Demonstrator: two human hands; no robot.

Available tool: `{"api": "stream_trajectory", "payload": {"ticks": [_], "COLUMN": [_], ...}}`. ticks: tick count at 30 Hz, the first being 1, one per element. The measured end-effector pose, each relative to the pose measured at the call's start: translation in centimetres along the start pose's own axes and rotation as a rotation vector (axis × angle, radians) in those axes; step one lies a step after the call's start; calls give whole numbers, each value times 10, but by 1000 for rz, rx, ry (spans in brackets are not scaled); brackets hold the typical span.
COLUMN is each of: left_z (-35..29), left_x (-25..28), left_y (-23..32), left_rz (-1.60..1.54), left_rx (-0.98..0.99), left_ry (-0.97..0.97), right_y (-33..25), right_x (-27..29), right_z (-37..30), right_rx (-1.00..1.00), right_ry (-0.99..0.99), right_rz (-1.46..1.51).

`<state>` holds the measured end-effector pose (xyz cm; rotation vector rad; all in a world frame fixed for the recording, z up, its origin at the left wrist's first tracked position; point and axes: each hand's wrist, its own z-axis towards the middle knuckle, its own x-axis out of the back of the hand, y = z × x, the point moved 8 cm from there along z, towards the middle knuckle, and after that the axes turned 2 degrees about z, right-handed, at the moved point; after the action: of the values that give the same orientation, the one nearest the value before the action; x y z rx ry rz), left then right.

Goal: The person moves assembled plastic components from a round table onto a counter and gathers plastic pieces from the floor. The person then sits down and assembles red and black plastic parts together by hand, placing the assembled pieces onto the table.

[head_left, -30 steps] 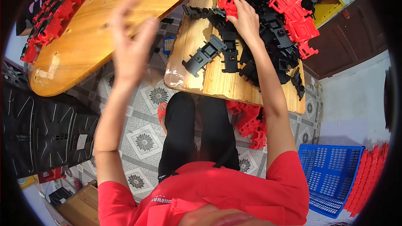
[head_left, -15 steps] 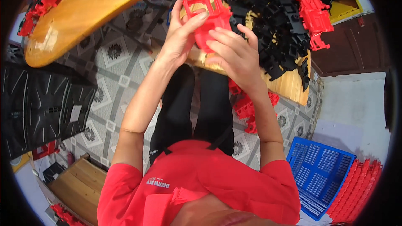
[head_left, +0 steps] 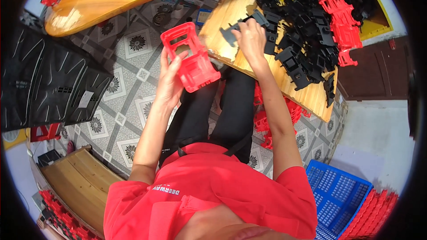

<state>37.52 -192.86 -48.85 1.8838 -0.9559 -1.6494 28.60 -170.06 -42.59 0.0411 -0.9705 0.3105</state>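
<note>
A: Held what in the left hand [head_left: 169,82]?

B: Held there a red plastic frame with a rectangular opening [head_left: 198,71], tilted, gripped on its left side between thumb and fingers. Had it in the air above the legs in black trousers [head_left: 192,117], near the front left corner of the pale wooden bench [head_left: 222,19].

A: And did what with the right hand [head_left: 252,40]?

B: Reached over this bench, with bent fingers at a dark grey plastic bracket [head_left: 228,36] near its left edge. Could not tell whether gripped or only touched.

A: Had the hands together, or apart?

B: Had them apart, with the right one farther forward than the left.

A: Saw which other things on the bench?

B: Saw a large tangled heap of black plastic parts [head_left: 307,35] to the right of the bracket. Noticed also a row of red plastic frames [head_left: 347,31] along the right side of this heap.

A: And lower down?

B: Found red plastic pieces [head_left: 267,122] below the bench's front edge and, farther right, a blue slotted plastic basket [head_left: 336,191] just beside stacked red plastic strips [head_left: 373,215].
</note>
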Motion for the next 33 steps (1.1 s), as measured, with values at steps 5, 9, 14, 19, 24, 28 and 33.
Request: {"api": "stream_trajectory", "payload": {"ticks": [5, 9, 14, 19, 24, 28, 33], "left_z": [5, 5, 4, -3, -6, -10, -9], "left_x": [8, -12, -30, -37, -40, -47, -48], "left_y": [9, 10, 3, 6, 10, 12, 15], "left_rz": [52, 84, 111, 146, 140, 169, 202], "left_rx": [-35, -12, -40, -53, -84, -83, -124], "left_ry": [-14, -131, -248, -281, -324, -296, -294], "right_y": [-41, -101, -118, -118, -121, -126, -114], "right_x": [81, 129, 124, 121, 120, 119, 127], "right_z": [-13, -36, -51, -56, -61, -63, -50], "right_rx": [58, 246, 306, 328, 332, 341, 257], "right_ry": [96, 3, 16, -3, -4, 18, 25], "right_rz": [566, 533, 500, 487, 463, 401, 511]}}
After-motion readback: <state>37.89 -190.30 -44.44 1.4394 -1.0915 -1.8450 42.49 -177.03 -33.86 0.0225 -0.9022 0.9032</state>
